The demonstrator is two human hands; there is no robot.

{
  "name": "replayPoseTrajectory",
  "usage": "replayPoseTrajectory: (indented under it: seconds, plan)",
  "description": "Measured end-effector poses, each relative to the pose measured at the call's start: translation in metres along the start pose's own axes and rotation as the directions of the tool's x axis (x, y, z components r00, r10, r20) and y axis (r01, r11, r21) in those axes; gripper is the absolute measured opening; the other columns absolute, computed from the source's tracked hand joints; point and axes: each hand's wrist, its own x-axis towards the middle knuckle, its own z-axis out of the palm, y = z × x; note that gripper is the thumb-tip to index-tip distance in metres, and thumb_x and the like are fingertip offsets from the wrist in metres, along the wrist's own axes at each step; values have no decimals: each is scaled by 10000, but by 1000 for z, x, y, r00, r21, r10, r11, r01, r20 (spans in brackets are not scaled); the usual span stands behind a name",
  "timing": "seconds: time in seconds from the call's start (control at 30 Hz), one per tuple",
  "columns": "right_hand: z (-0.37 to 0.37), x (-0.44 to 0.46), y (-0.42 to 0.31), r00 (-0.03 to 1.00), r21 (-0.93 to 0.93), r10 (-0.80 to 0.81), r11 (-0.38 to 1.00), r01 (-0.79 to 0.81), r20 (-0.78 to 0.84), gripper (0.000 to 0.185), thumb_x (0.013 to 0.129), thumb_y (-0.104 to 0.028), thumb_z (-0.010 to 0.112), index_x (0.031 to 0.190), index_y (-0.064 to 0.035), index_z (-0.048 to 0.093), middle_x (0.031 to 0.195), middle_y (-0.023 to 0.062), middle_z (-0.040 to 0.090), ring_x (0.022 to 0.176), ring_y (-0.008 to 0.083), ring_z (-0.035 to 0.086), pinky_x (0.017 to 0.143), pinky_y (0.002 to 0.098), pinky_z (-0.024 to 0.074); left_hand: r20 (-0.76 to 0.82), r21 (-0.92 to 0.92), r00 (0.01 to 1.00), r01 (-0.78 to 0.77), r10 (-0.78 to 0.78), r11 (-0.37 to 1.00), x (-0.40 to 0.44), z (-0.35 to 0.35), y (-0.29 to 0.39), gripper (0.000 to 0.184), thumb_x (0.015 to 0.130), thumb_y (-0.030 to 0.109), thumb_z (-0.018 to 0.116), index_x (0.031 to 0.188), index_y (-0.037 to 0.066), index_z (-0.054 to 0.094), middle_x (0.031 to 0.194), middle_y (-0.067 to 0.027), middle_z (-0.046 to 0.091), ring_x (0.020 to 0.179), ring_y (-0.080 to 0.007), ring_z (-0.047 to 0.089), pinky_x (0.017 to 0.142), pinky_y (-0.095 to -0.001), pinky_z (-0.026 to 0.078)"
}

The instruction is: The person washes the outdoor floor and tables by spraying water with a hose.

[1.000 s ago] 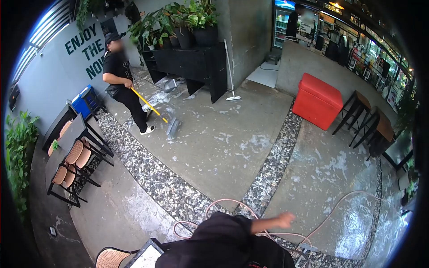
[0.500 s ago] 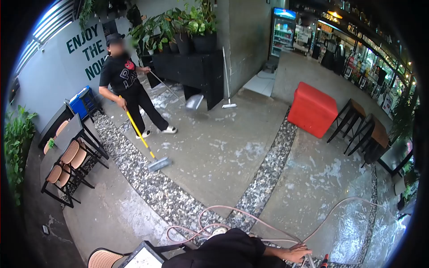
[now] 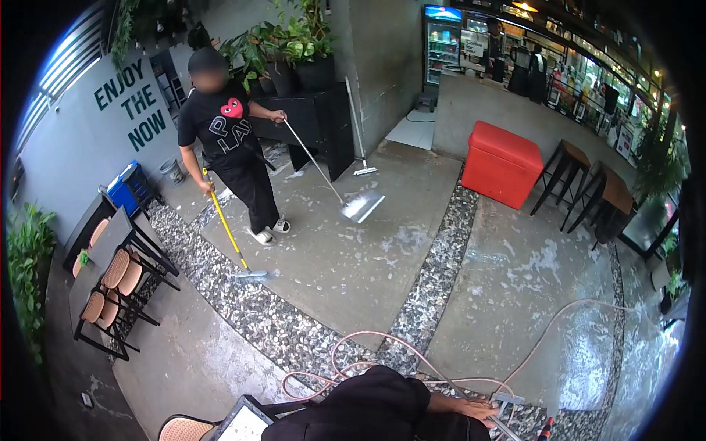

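The co-worker's [image 3: 235,140] silver tool [image 3: 362,206] has swung to mid-frame; lower right, the left hand [image 3: 476,409] meets a pole [image 3: 506,428], finger closure unclear.

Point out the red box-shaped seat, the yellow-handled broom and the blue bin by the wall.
Red box-shaped seat [image 3: 501,170]: head view, its front side.
Yellow-handled broom [image 3: 226,225]: head view, middle of its handle.
Blue bin [image 3: 125,188]: head view, its blue side.
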Motion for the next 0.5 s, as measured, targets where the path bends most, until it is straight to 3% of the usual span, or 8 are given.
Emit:
replayPoseTrajectory:
  seconds: [0.1,0.13,0.2,0.27,0.3,0.4,0.43,0.5]
  plan:
    - [-11,-3,-11,986,136,140,983,-127,-89,287,736,-194,549,1008,-145,469,885,165,478,797,210,472,648,285,402,-224,-12,957,-193,186,981,1,25,-2,486,797,382,417,1139,39,371,1033,-180,468,1018,-293,416,874,-349,304]
    - [-10,-7,-18,961,214,244,953,-212,-133,249,740,-199,538,967,-140,456,836,144,455,746,198,447,613,278,387,-198,-17,961,-201,194,979,5,32,-6,486,797,382,417,1139,39,371,1033,-180,468,1018,-293,416,874,-349,304]
    - [-7,-12,-30,879,417,440,845,-335,-184,181,748,-211,516,885,-130,430,738,103,410,644,173,397,542,264,357,-288,46,918,-270,272,962,15,49,-13,380,784,364,451,1020,66,460,843,-168,529,822,-303,509,689,-379,398]
    - [-11,-21,-40,777,612,595,697,-373,-205,145,755,-222,494,803,-120,403,640,62,364,543,149,346,471,251,326,-146,-3,938,-319,315,948,17,24,8,319,761,362,478,786,45,508,560,-177,497,535,-354,502,473,-437,366]
    - [-14,-26,-43,728,699,656,616,-363,-200,146,759,-228,484,762,-115,390,592,41,342,492,136,321,436,244,311,-47,-81,973,-227,224,971,16,16,19,316,755,358,485,725,45,521,564,-176,500,552,-348,507,473,-431,366]
    - [-20,-42,-50,641,885,747,405,-231,-174,220,771,-245,451,639,-100,351,445,-21,274,339,100,245,330,224,265,-123,29,966,-227,229,974,27,31,27,341,738,394,498,674,60,518,568,-183,508,552,-353,508,490,-445,371]
    - [-28,-46,-42,728,972,685,186,-144,-23,219,770,-258,453,671,-91,352,432,-28,262,330,94,232,330,229,250,-33,70,990,-135,138,988,27,25,39,371,736,419,494,719,49,510,583,-185,513,577,-358,510,512,-451,371]
    - [-27,-45,-57,638,972,763,211,-101,-99,176,771,-265,451,725,-113,376,408,-41,232,320,80,211,335,234,233,65,27,992,-112,110,993,33,21,51,444,759,456,439,823,20,497,662,-209,535,681,-383,515,613,-441,379]
